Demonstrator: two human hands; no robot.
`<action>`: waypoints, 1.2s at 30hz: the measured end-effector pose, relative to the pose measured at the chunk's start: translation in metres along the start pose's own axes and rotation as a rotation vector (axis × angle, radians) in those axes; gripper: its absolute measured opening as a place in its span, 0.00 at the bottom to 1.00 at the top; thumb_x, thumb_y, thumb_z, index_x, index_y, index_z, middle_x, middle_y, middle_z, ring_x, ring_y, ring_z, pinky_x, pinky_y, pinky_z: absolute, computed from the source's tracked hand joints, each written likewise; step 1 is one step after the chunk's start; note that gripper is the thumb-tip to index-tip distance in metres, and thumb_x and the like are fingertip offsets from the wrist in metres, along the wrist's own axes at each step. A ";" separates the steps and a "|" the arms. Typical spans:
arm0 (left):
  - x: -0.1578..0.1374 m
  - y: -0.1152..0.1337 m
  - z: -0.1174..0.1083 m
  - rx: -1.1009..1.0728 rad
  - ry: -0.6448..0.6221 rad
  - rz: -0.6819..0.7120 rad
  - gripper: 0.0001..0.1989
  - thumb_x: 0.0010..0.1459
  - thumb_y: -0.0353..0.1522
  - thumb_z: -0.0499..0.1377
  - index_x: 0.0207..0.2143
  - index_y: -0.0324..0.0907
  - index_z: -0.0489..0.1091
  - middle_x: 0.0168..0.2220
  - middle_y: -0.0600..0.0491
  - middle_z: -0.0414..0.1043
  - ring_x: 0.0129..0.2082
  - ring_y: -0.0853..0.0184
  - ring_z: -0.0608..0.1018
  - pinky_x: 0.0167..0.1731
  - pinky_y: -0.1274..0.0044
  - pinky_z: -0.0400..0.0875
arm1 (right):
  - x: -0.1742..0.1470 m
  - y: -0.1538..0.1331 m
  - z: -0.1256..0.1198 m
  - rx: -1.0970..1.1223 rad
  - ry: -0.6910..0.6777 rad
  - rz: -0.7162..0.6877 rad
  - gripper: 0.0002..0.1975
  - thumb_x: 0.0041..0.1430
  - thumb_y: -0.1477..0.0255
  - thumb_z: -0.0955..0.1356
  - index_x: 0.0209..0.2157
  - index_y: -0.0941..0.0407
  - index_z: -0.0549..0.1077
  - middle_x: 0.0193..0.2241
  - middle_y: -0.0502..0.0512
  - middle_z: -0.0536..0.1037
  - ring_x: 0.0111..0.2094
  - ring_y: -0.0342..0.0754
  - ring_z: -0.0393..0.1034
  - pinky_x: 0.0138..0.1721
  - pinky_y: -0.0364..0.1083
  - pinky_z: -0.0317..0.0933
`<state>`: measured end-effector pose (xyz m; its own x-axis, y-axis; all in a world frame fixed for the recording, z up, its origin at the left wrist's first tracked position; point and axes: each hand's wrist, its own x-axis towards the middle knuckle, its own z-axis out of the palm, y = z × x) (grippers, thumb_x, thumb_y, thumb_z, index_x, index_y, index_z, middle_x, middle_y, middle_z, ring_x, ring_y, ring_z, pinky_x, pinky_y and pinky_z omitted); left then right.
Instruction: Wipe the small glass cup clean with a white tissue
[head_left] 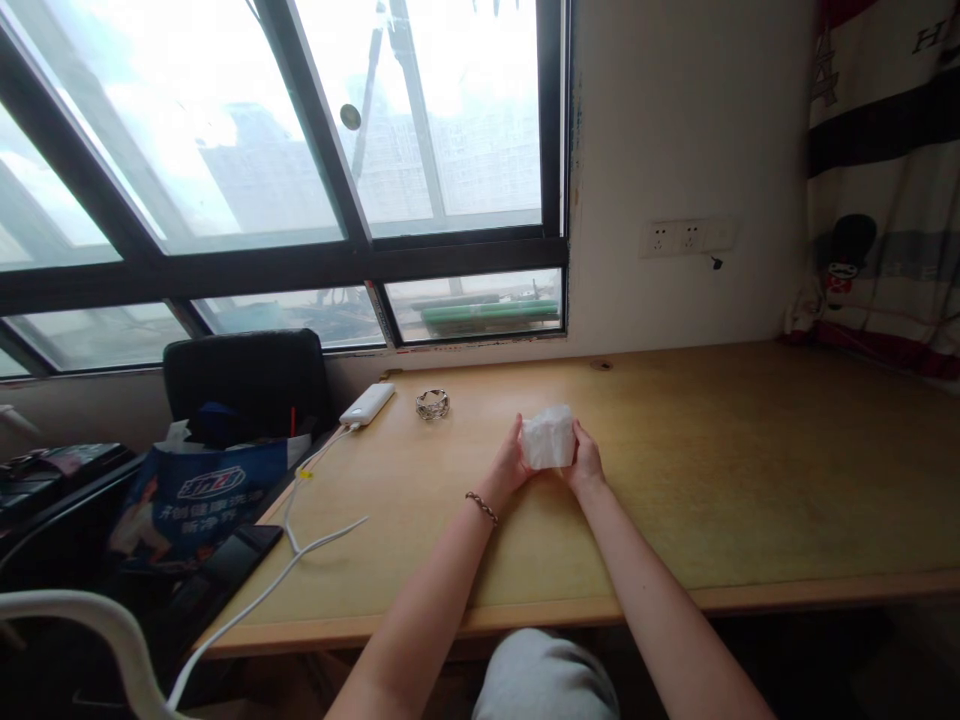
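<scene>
Between my two hands is a folded white tissue [548,438], crumpled along its top edge, held over the wooden table [750,480]. My left hand [515,456] closes on its left side, thumb upward. On the opposite side my right hand [586,460] grips the tissue, with its thumb along the edge. Most of the fingers are hidden beneath or behind it. A silver ring-shaped metal piece [433,404] lies on the table to the left of the hands. My left wrist wears a dark braided bracelet [481,507].
At the table's left edge lies a white power bank [367,404] with a white cable [296,535] hanging off the side. A black chair [244,375] with a blue bag [202,495] stands left. Behind are windows, wall sockets [675,237] and a curtain [885,200].
</scene>
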<state>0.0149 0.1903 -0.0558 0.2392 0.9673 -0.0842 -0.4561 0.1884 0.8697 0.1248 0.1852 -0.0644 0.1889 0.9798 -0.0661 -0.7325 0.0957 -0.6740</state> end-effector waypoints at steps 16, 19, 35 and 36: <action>0.001 -0.005 -0.013 0.183 0.085 0.191 0.19 0.35 0.34 0.66 0.33 0.35 0.71 0.31 0.47 0.73 0.24 0.67 0.74 0.24 0.77 0.68 | 0.006 0.013 -0.014 -0.473 0.072 -0.210 0.19 0.37 0.60 0.69 0.26 0.62 0.73 0.20 0.51 0.73 0.21 0.43 0.64 0.20 0.40 0.56; -0.001 -0.004 -0.010 0.194 0.118 0.209 0.19 0.35 0.35 0.66 0.32 0.34 0.71 0.29 0.47 0.74 0.23 0.67 0.74 0.23 0.78 0.67 | 0.002 0.009 -0.012 -0.599 0.124 -0.251 0.19 0.36 0.60 0.69 0.24 0.62 0.73 0.18 0.50 0.72 0.21 0.43 0.64 0.20 0.39 0.54; 0.000 -0.005 -0.014 0.261 0.146 0.202 0.22 0.41 0.44 0.61 0.31 0.33 0.72 0.26 0.48 0.73 0.21 0.70 0.72 0.19 0.81 0.64 | 0.007 0.009 -0.020 -0.769 0.234 -0.351 0.23 0.40 0.55 0.66 0.25 0.63 0.73 0.17 0.49 0.68 0.20 0.41 0.59 0.20 0.38 0.52; -0.001 -0.005 -0.014 0.268 0.120 0.195 0.22 0.41 0.43 0.61 0.32 0.33 0.72 0.26 0.49 0.73 0.22 0.70 0.72 0.20 0.81 0.64 | 0.007 0.009 -0.021 -0.757 0.244 -0.357 0.23 0.40 0.54 0.66 0.25 0.63 0.73 0.17 0.49 0.68 0.20 0.41 0.59 0.20 0.38 0.51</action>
<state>0.0050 0.1910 -0.0663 0.0603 0.9967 0.0538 -0.2379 -0.0380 0.9705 0.1332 0.1896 -0.0865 0.5227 0.8401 0.1450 0.0126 0.1624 -0.9866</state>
